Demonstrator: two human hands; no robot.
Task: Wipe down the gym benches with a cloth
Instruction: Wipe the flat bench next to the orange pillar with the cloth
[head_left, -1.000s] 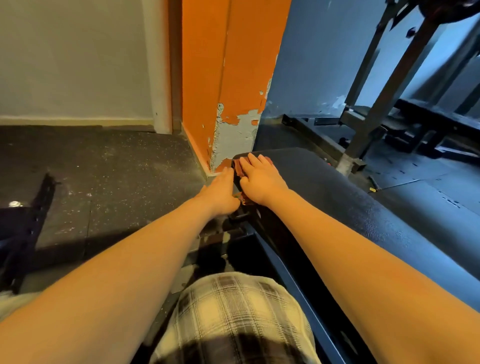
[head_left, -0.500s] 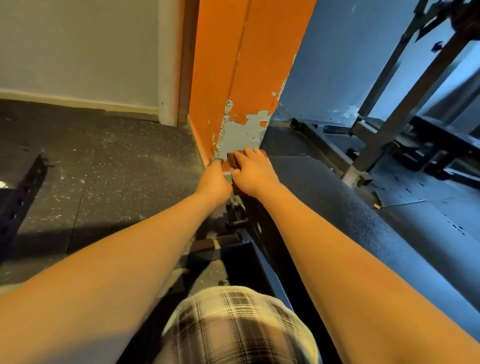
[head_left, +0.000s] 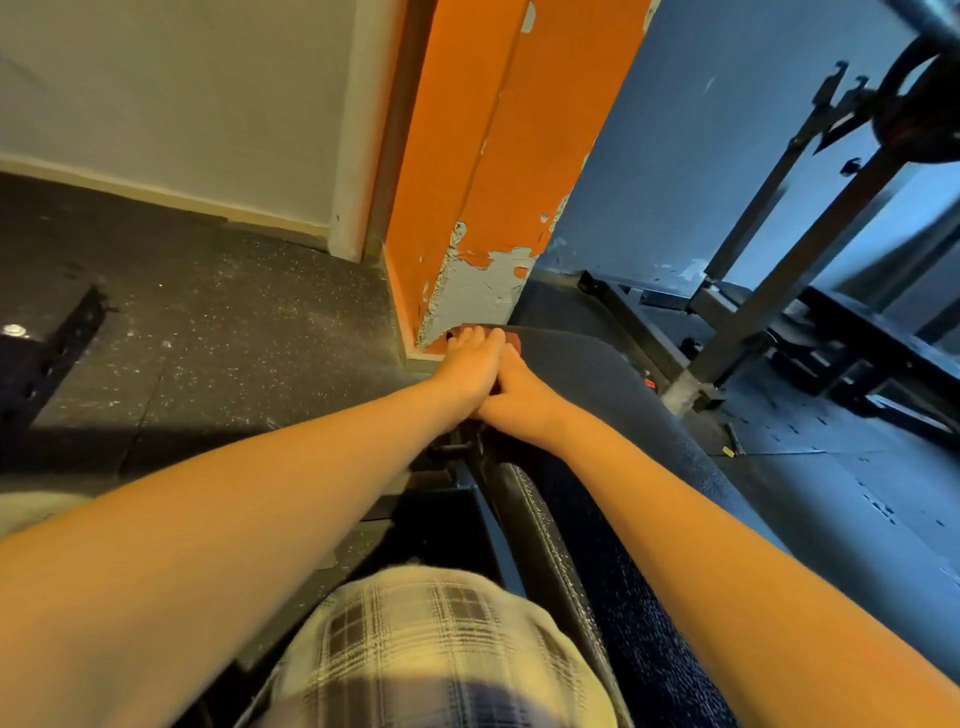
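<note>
- Grip: left hand (head_left: 470, 366) lies on the far end of the bench (head_left: 587, 374). Its fingers (head_left: 462, 340) are stretched fairly straight, pressing down on the cloth (head_left: 513, 338) rather than clenched round it.
- Right hand (head_left: 522, 402) is touching the left and partly under it. Its fingers are covered, so I cannot tell whether it grasps the cloth or only braces on the pad.
- Cloth: reddish-brown, with only slivers showing past the left fingertips, at the very end of the pad.
- Key relation: the bench's long axis runs from the hands back toward me and to the lower right. Nearly all of the pad lies on my side of the grip, so I judge the next stroke to be a pull toward the body along that axis. The left hand is on top, so it is the nearer to the cloth.
- The orange pillar (head_left: 467, 208) stands just beyond the fingertips, leaving no room to push further.
- Hidden: the cloth's full extent, and whether it touches the pillar's foot. The bench frame below is in shadow, and the rack (head_left: 779, 291) at right is cut off.
</note>
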